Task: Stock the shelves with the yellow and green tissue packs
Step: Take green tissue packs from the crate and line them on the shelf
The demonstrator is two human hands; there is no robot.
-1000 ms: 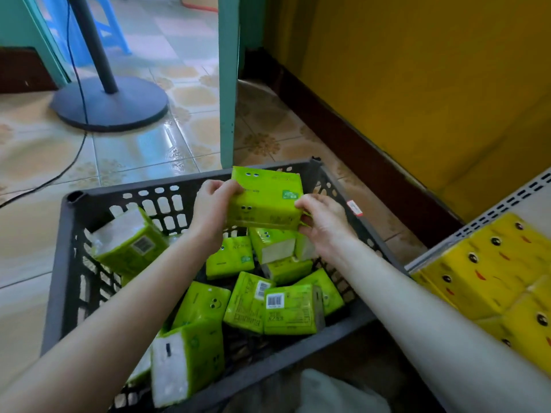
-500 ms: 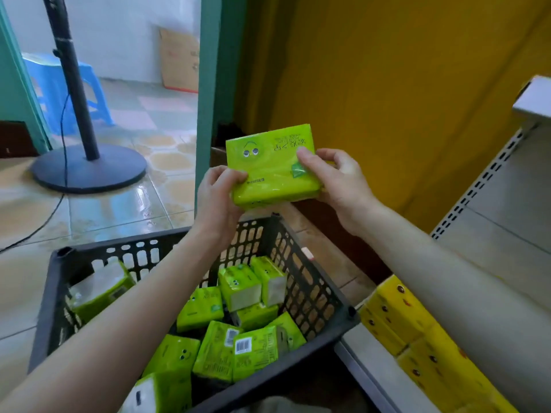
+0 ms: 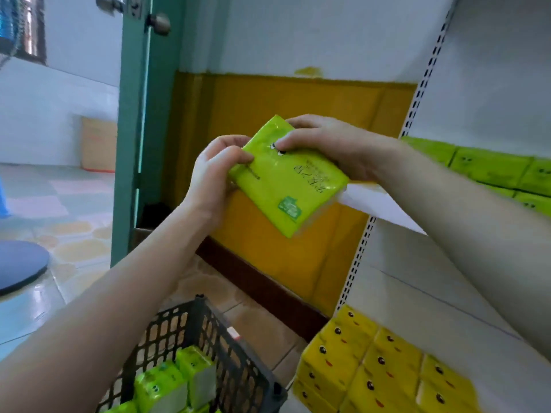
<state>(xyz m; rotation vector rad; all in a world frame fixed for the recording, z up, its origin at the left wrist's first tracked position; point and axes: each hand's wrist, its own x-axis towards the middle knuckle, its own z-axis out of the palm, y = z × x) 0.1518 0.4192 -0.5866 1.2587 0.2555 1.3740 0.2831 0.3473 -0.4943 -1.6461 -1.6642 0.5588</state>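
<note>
A green tissue pack (image 3: 287, 181) is held tilted in the air, level with the front left corner of the upper shelf (image 3: 378, 205). My left hand (image 3: 216, 177) grips its left end and my right hand (image 3: 334, 143) grips its top edge. Several green packs (image 3: 489, 171) stand in a row on that upper shelf, behind my right forearm. Yellow packs (image 3: 366, 365) with printed faces fill the lower shelf at bottom right. A black plastic crate (image 3: 235, 353) on the floor holds more green packs (image 3: 173, 386).
A teal door frame (image 3: 134, 138) stands to the left, with a yellow wall panel (image 3: 268, 114) behind the held pack. The fan's dark round base (image 3: 18, 268) rests on the tiled floor at far left. A cardboard box (image 3: 98, 144) leans against the far wall.
Both hands lifted the green pack out of the crate and carried it up and right to the upper shelf's edge. The pack has tilted, and my view has swung upward.
</note>
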